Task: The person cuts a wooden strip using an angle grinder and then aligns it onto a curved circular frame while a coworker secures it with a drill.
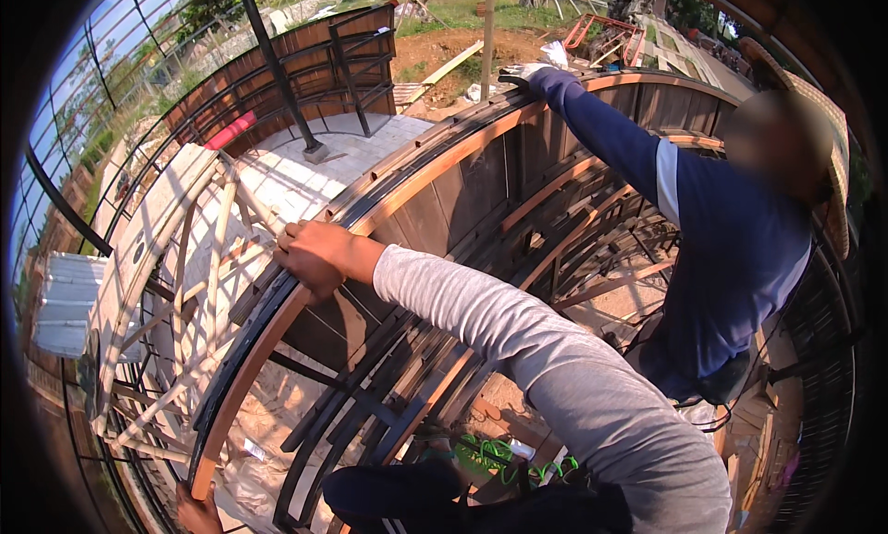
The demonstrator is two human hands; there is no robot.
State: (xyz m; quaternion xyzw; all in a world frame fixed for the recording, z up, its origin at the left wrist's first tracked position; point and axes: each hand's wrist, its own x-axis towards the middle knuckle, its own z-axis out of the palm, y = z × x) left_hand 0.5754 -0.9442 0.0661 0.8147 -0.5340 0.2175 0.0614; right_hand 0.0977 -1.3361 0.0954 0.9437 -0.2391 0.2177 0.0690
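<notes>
A long curved wooden rail (242, 386) with dark strips along its outer side tops a curved wall of dark boards (476, 190). My right hand (319, 254), at the end of a grey sleeve, reaches across and is closed over the rail's top edge, with the thumb side hidden in part. At the lower left, my left hand (197, 511) is wrapped round the near end of the same rail, only partly in view. Farther along, a co-worker's gloved hand (525, 72) rests on the rail's top.
The co-worker (731, 229), in a navy top and straw hat, stands inside the curve at right. Dark metal bars (393, 409) and a green cord (490, 453) lie below. A pale timber frame (215, 256), a black post (276, 67) and another curved wall (277, 82) stand outside.
</notes>
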